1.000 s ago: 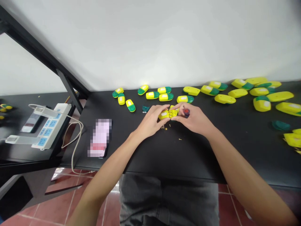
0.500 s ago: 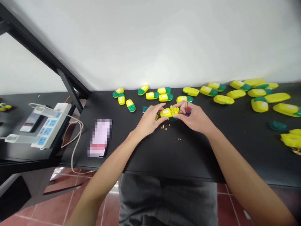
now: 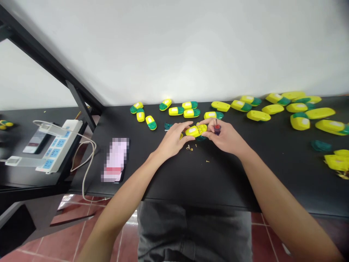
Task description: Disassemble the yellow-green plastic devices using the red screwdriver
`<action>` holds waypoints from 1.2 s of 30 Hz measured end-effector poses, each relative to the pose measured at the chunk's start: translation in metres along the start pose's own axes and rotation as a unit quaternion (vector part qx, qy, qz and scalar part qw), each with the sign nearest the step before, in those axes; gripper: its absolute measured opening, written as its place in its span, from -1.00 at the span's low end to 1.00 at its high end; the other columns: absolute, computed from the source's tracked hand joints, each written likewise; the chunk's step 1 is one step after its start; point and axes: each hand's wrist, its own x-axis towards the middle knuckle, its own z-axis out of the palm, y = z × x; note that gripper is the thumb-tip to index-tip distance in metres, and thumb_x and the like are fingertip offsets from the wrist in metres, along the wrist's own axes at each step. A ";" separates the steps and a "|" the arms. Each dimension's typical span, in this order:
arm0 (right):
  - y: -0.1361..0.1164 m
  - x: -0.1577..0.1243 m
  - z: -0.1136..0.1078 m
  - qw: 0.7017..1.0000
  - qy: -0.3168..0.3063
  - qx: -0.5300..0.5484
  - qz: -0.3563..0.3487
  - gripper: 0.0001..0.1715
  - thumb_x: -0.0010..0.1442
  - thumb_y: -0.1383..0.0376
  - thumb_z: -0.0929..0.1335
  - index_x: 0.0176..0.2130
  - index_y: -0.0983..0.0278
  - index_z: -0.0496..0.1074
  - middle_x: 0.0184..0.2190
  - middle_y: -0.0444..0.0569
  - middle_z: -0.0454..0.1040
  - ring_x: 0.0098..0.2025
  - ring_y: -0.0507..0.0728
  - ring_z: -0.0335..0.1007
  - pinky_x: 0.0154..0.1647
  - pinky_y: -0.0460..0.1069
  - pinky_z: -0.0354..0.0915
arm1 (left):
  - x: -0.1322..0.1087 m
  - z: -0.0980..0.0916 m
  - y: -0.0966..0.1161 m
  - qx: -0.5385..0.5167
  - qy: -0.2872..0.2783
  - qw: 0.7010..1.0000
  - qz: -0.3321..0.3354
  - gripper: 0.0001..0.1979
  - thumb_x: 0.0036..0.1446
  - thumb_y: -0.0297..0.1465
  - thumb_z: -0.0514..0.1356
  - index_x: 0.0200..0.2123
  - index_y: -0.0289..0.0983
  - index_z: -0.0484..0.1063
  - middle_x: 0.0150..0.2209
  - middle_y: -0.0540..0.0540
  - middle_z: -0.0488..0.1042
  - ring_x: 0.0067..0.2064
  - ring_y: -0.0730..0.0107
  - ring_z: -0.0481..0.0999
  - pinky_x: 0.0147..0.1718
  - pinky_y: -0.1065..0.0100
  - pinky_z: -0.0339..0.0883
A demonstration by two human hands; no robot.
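Between both hands is a yellow plastic casing (image 3: 193, 131), its right end uncovered with inner parts showing. My left hand (image 3: 176, 137) grips its left end, thumb below and fingers above. At the other end, the thumb and fingers of my right hand (image 3: 225, 136) are closed on the casing. Tucked in that same hand is what looks like a screwdriver (image 3: 217, 128) with a dark red handle. A dark green translucent cover (image 3: 201, 138) shows partly beneath the casing. Small screws (image 3: 189, 147) lie on the black table (image 3: 191, 182) just below. Another yellow piece is mostly hidden by my left hand.
Several yellow-and-green casings (image 3: 191, 113) lie along the wall, with more at the right (image 3: 300, 121). A loose green cover (image 3: 321, 146) and open yellow parts (image 3: 338, 162) sit at the far right. To the left are a phone (image 3: 116, 160), a power strip (image 3: 58, 145) and a white cable (image 3: 91, 160).
The casing has tilted slightly in my hands. Both hands keep nearly the same place and hold; the whole view has shifted a little.
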 end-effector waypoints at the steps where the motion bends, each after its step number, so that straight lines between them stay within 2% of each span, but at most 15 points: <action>1: 0.001 0.000 0.000 1.000 0.000 -0.002 0.000 -0.60 0.13 0.19 0.42 -0.46 0.15 0.08 -0.11 0.06 0.62 -0.21 0.21 0.44 -0.22 0.11 0.32 | 0.000 0.000 0.000 0.000 -0.001 1.000 0.000 -0.51 0.30 -0.30 0.32 0.24 -0.27 0.36 0.04 -0.20 0.59 0.09 0.19 0.54 0.15 0.12 0.41; 7: 0.006 -0.002 -0.003 0.999 -0.043 -0.013 0.022 -0.62 0.16 0.01 0.48 -0.31 0.16 0.30 -0.12 0.02 0.58 -0.24 0.18 0.44 -0.28 0.08 0.33 | -0.002 0.000 -0.001 0.031 -0.024 0.999 -0.004 -0.55 0.35 -0.31 0.26 0.25 -0.25 0.35 0.04 -0.20 0.57 0.07 0.17 0.52 0.12 0.09 0.42; 13: 0.004 -0.002 0.000 0.999 -0.052 -0.012 0.007 -0.63 0.18 -0.03 0.48 -0.23 0.14 0.39 -0.06 0.02 0.61 -0.07 0.29 0.51 -0.10 0.17 0.43 | -0.002 -0.001 0.002 0.037 -0.039 0.998 0.024 -0.53 0.39 -0.24 0.21 0.28 -0.24 0.30 0.11 -0.23 0.54 0.14 0.13 0.47 0.14 0.07 0.39; 19: 0.004 -0.003 0.000 1.000 -0.020 -0.003 -0.009 -0.58 0.19 -0.07 0.47 -0.28 0.15 0.33 -0.04 0.05 0.60 -0.08 0.26 0.51 -0.06 0.16 0.43 | -0.002 -0.002 0.002 0.017 -0.018 1.000 0.013 -0.49 0.38 -0.24 0.22 0.32 -0.18 0.25 0.06 -0.18 0.56 0.12 0.17 0.49 0.13 0.11 0.40; 25: 0.002 -0.003 0.000 1.000 -0.023 0.007 0.000 -0.54 0.17 -0.10 0.47 -0.30 0.16 0.31 -0.04 0.07 0.61 -0.09 0.27 0.52 -0.03 0.18 0.42 | -0.002 -0.002 0.002 0.000 -0.013 1.000 0.007 -0.49 0.37 -0.26 0.23 0.32 -0.18 0.26 0.05 -0.18 0.57 0.10 0.18 0.50 0.12 0.13 0.40; 32: -0.003 -0.003 0.002 1.000 -0.001 0.026 -0.006 -0.37 0.16 -0.15 0.46 -0.43 0.14 0.08 -0.04 0.09 0.63 -0.09 0.26 0.51 -0.07 0.17 0.39 | -0.002 0.000 0.001 -0.069 0.004 0.998 0.004 -0.48 0.36 -0.25 0.25 0.32 -0.19 0.26 0.06 -0.18 0.57 0.11 0.20 0.52 0.11 0.16 0.40; 36: -0.006 -0.003 0.005 0.999 0.000 0.047 -0.012 -0.35 0.16 -0.15 0.46 -0.43 0.14 0.04 -0.03 0.08 0.63 -0.06 0.26 0.51 -0.04 0.17 0.38 | -0.001 0.001 0.001 -0.099 0.003 0.995 -0.007 -0.44 0.34 -0.21 0.25 0.34 -0.17 0.23 0.09 -0.19 0.57 0.11 0.19 0.54 0.10 0.15 0.40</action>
